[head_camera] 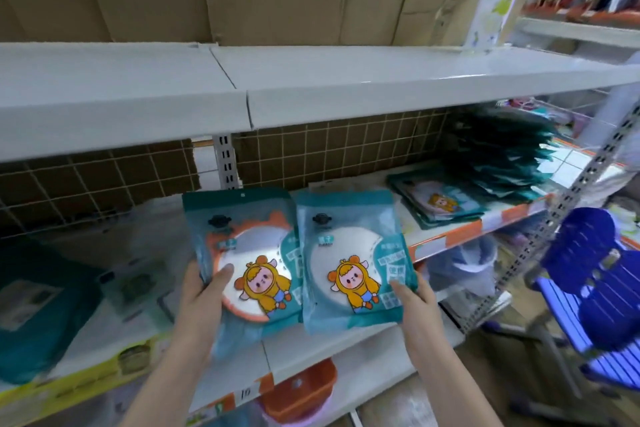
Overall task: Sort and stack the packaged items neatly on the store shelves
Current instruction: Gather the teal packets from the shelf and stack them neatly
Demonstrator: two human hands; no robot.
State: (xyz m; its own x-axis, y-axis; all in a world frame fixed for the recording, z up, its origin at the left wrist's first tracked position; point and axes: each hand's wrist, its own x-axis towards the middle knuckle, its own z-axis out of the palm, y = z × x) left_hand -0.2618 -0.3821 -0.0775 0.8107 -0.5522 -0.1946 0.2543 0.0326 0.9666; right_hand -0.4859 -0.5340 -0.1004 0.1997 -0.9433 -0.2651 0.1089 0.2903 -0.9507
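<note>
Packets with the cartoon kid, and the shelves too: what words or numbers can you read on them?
"10": handwritten on the price strip at the front edge of the lower shelf.
Left packet, held by the left hand: print too blurred to read.
Right packet, held by the right hand: print too blurred to read.
Stacked packets on the shelf: print unreadable.

left pack [242, 253]: showing teal and see-through blue, with an orange ring around a white circle and a yellow cartoon kid.
right pack [353, 260]: showing teal and pale blue, with a white circle and the same yellow kid.
pile of packs [498, 163]: looking dark teal.
shelves [311, 80]: looking white, with orange strips on the front edge.
back wall [346, 146]: showing brown squares with white lines.
chair [588, 281]: looking bright blue.
</note>
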